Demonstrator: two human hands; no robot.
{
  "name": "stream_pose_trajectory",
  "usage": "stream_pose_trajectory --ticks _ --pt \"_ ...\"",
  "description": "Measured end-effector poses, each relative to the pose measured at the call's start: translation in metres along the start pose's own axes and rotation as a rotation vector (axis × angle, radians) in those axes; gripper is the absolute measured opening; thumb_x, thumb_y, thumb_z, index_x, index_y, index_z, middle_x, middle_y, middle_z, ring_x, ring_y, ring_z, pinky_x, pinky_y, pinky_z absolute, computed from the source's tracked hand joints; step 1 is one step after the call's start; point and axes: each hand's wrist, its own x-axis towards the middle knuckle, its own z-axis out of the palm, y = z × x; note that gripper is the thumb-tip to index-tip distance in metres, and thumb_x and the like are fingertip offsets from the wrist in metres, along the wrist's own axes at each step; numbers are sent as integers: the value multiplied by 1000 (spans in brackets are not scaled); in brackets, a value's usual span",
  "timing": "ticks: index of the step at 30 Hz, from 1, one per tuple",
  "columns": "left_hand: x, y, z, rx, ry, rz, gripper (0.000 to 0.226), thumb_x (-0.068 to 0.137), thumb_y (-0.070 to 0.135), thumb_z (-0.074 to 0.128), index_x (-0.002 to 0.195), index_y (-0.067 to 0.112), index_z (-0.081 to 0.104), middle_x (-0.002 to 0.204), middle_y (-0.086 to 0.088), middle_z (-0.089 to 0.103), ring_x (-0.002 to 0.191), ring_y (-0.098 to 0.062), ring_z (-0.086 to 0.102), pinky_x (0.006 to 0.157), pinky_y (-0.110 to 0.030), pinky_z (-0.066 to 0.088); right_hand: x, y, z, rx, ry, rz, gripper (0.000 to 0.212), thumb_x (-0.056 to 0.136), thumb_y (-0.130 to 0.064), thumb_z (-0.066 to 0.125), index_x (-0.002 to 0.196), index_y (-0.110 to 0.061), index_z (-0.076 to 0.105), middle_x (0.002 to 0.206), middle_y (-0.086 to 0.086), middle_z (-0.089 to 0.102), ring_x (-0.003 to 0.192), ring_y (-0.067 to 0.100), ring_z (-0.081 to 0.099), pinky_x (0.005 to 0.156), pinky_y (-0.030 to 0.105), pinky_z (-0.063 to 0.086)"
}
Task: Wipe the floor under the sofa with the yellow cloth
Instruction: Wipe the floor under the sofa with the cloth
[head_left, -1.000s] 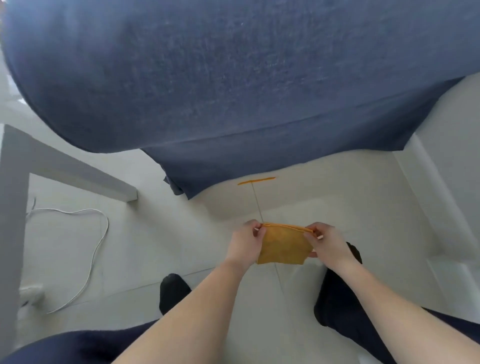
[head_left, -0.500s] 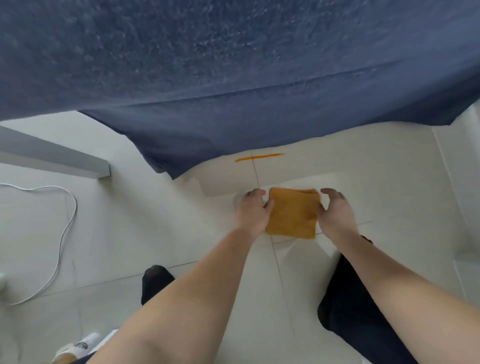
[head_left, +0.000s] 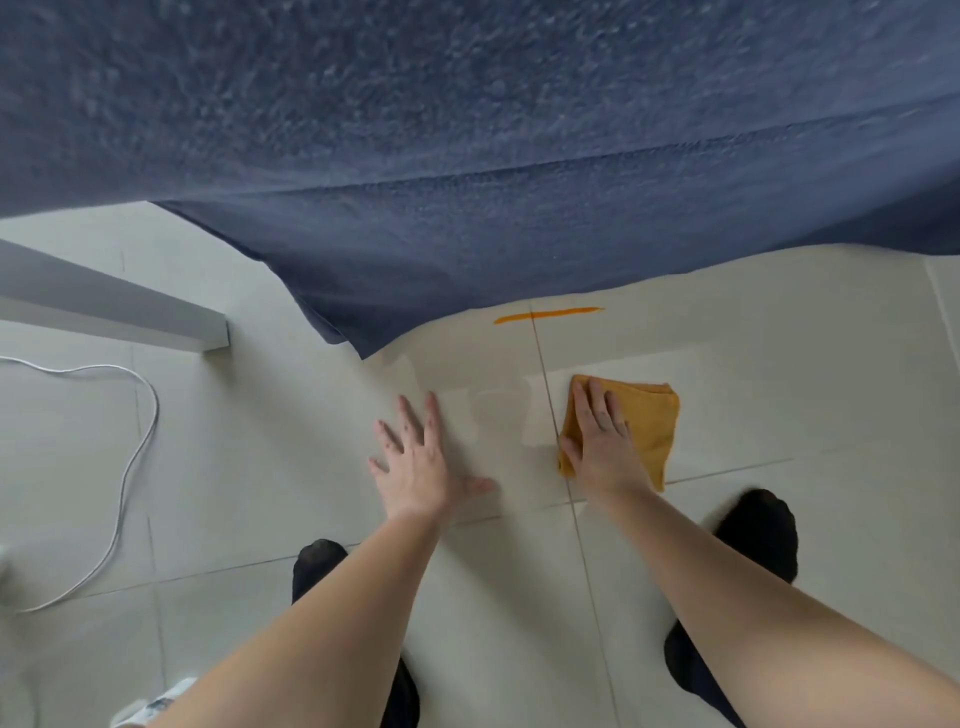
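Floor (head_left: 779, 374): pale glossy tiles with thin grout lines, seen from above by a person crouched or bent forward, dark-socked feet at the lower edge. Sofa (head_left: 467, 156): dark blue textured upholstery, filling the upper half of the view, its lower hem hanging above the tiles. Yellow cloth (head_left: 649, 431): folded into a rough square, laid flat on the floor in front of the sofa, just to the right of a grout line and well short of the hem. Right hand (head_left: 600, 441): pressed palm-down on the left part of the cloth, fingers extended; the grip is not clenched, the cloth being pinned under the flat hand rather than pinched. Left hand (head_left: 415, 462): spread flat on bare tile to the left, well apart from the cloth, grip released and nothing held; it is judged to be serving as a support. Orange streak (head_left: 548, 314): a thin mark on the tile across the grout line, just before the hem, beyond the cloth and not touched by it. White cable (head_left: 140, 415): looped on the floor at far left. Grey bar (head_left: 130, 312): a pale beam entering from the left. Progress, as judged: the cloth is placed and weighted for wiping; the streak is unwiped, and the floor beneath the sofa is not yet reached, so most of the task is left.
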Motion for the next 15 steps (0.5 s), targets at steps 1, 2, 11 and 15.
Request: stream_pose_trajectory --ticks 1,2,11,15 --pt "1 -2 1 -2 -9 0 152 64 85 76 158 38 -34 170 -2 -37 159 -44 -18 124 -69 17 3 3 -3 13 1 5 77 110 -39 38 163 -28 -17 173 -3 -17 160 28 -12 129 50 5" --pt "2 -4 3 -1 -18 4 153 63 85 76 157 39 -35 169 -1 -39 159 -43 -20 123 -71 17 7 6 -6 19 4 12 77 110 -40 37 163 -28 -17 173 -3 -18 160 28 -12 129 51 4" --pt "5 -6 8 -45 -48 20 155 63 84 77 156 39 -38 165 -1 -45 156 -45 -28 119 -78 15 64 22 -66 -69 22 80 68 112 -41 21 161 -29 -24 173 -4 -21 160 28 -13 129 54 5" --pt "5 -7 6 -46 -37 29 154 60 90 72 156 39 -37 166 -1 -43 157 -44 -26 120 -77 14 92 12 -92 -105 21 131 64 112 -37 19 163 -32 -19 173 -7 -18 160 24 -12 126 61 7"
